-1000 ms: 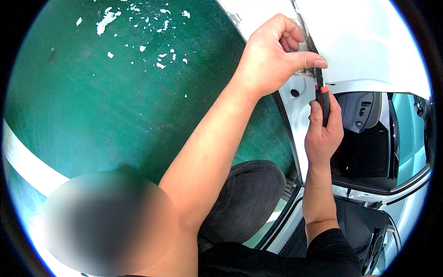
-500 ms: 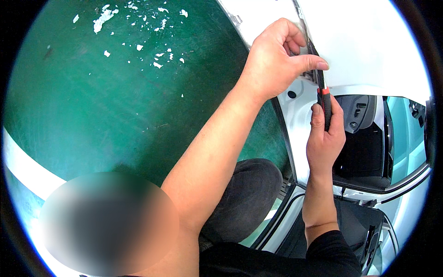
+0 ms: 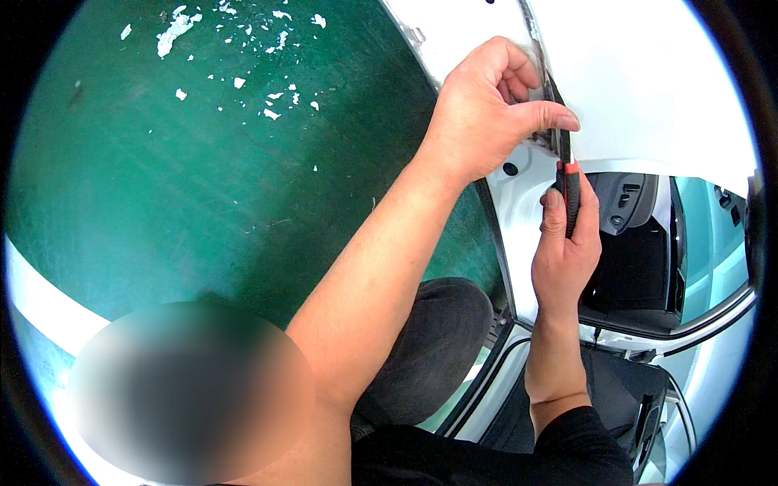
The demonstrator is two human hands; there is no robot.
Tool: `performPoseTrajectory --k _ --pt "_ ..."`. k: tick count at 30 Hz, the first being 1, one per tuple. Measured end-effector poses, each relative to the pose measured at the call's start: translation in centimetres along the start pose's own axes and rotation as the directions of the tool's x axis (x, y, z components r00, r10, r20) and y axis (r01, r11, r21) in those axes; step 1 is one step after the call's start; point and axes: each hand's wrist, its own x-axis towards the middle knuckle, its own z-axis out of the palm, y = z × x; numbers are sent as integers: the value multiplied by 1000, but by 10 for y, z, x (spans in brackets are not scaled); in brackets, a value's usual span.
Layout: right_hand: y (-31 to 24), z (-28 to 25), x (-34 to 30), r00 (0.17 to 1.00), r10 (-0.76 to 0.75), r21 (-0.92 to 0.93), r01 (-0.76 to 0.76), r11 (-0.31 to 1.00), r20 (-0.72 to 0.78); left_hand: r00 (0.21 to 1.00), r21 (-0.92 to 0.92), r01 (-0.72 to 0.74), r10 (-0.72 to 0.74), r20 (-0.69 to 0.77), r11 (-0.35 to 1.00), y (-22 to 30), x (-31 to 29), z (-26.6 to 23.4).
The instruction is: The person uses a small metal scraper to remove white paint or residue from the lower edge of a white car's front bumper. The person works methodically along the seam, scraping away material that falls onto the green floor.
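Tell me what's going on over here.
Someone is busy at a white car body. Their right hand grips a black-and-red-handled tool, possibly a utility knife, its far end pointing up toward the dark seam in the bodywork. The left hand is beside the seam, fingers curled and thumb stretched out near the tool's far end; whether it presses on anything is unclear. Off to the left, white flakes lie scattered on the green floor.

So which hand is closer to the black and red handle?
Right. The right hand is wrapped around the black and red handle. The left hand is farther up the picture, off the handle, its thumb past the red end.
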Motion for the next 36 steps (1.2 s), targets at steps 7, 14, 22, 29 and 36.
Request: performPoseTrajectory --k 7,14,22,29,36 --pt "-5 0 -2 998 61 32 -61 998 4 1000 0 -6 6 -14 1000 -1 -1 2" --pt "-7 1 -3 997 71 -15 -71 997 4 999 39 -47 48 -22 998 -7 0 3" --pt "-6 6 -6 998 65 -15 -66 998 -23 998 78 -54 56 -18 995 -7 0 3" --pt "-3 10 -8 998 57 -38 -58 998 -31 995 74 -93 94 -20 993 -11 2 4" --pt "-8 11 -10 989 144 25 -144 989 -35 994 86 -103 105 -14 991 -12 1 4"
